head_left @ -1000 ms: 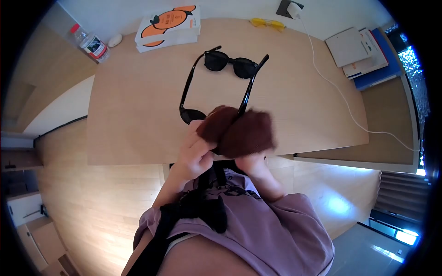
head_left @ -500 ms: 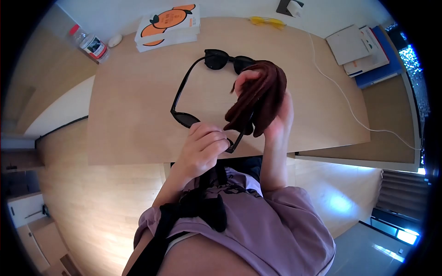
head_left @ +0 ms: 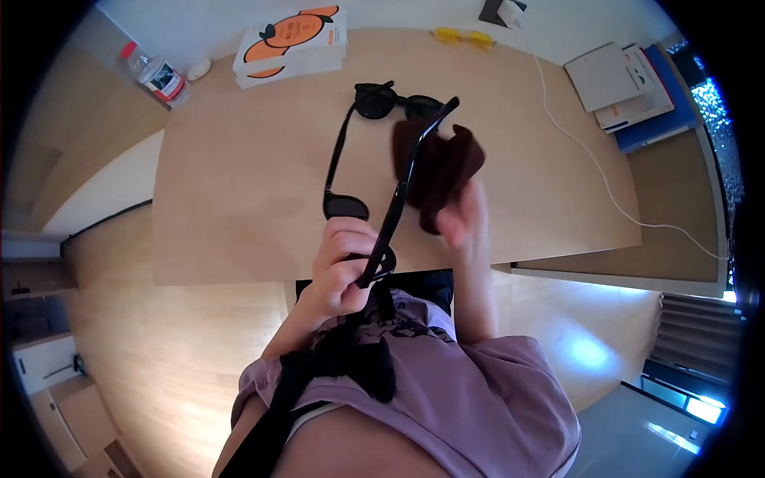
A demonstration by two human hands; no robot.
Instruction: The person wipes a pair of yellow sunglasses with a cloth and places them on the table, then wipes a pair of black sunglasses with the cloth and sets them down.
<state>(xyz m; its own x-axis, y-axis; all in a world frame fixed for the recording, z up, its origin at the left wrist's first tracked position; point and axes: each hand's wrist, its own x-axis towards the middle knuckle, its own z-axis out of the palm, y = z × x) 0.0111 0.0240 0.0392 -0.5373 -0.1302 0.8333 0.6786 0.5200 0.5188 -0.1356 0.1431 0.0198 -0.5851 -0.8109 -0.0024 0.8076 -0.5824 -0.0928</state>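
My left hand (head_left: 341, 267) is closed around the front of a pair of black sunglasses (head_left: 345, 208), near the desk's front edge. Both temples of that pair are unfolded and point away from me; the right one rises in front of the cloth. A dark red cloth (head_left: 450, 163) hangs bunched and slightly blurred in my right hand (head_left: 464, 217), just right of that temple. I see a gap between my right fingers and the temple, though the cloth partly lies behind it. Farther back, a second pair of black sunglasses (head_left: 374, 103) rests on the desk, partly covered by the cloth and a temple.
On the wooden desk (head_left: 231, 175), a box with orange-fruit pictures (head_left: 291, 48) stands at the back left, near a water bottle (head_left: 159, 78) and a white mouse-like object (head_left: 198, 69). Yellow glasses (head_left: 463, 38) lie at the back. A white cable (head_left: 594, 159) runs past books (head_left: 637, 95).
The held sunglasses have turned, and their right temple has swung up, free of the cloth. My right hand has drawn slightly down with the cloth, which now hangs looser.
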